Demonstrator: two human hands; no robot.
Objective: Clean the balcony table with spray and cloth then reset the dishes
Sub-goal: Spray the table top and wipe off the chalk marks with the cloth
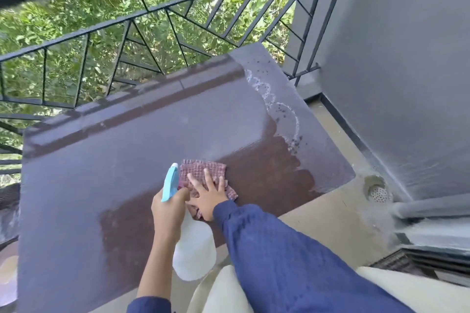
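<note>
Brown balcony table (127, 160): the surface shows a darker wet patch across the near and right portions, with a duller film over the remainder. A thin white foam trail (269, 95) loops along the right end, with dark specks of debris (295, 143) scattered beside and within it.

Right hand (207, 194): laid flat, fingers spread wide, pressing on a pink woven cloth (203, 170). The cloth lies on the tabletop near the front edge, partly bunched under the palm.

Left hand (167, 208): fingers wrapped round the neck of a spray bottle (194, 249). The bottle has a white translucent body and a light blue trigger head, and is held just left of the cloth with the nozzle pointing away from the person. Its body hangs over the table's near edge.

Both arms wear navy sleeves (279, 249).

Surroundings: a black metal railing (152, 10) runs behind the table, with green foliage beyond. A grey wall (407, 84) stands to the right. A round floor drain (379, 192) sits in the beige floor near the wall's base.
</note>
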